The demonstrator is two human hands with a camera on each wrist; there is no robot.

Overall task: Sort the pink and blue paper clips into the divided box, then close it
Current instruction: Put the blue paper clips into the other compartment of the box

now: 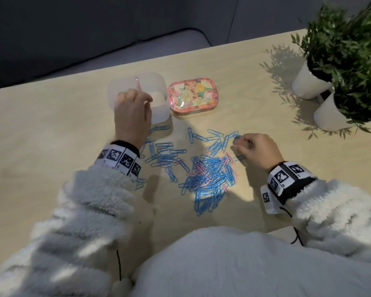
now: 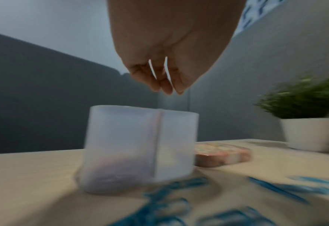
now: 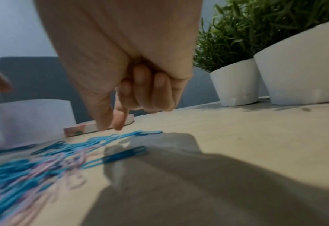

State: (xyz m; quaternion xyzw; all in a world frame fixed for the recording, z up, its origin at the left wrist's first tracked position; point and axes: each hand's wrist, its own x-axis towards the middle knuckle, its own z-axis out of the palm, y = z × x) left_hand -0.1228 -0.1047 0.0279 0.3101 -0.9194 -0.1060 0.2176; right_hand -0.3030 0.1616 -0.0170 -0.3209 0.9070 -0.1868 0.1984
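The translucent divided box (image 1: pixel 156 112) stands open at the back, with a pink divider (image 1: pixel 136 82); its left compartment shows a pinkish heap (image 2: pixel 117 172). My left hand (image 1: pixel 133 108) hovers over the box's near left side. Its fingers (image 2: pixel 165 85) hang down together, and I see nothing in them. The floral lid (image 1: pixel 192 96) lies flat to the right of the box. Blue and pink paper clips (image 1: pixel 208 172) are spread across the table's middle. At their far right edge my right hand (image 1: pixel 237 140) pinches a blue clip (image 1: pixel 236 135) with thumb and forefinger (image 3: pixel 101 122); its other fingers are curled.
Two white pots with green plants (image 1: pixel 330 112) stand at the back right, near my right hand. The pale wooden table (image 1: pixel 41 136) stretches left of the box. A dark sofa (image 1: pixel 51 28) lies beyond the far edge.
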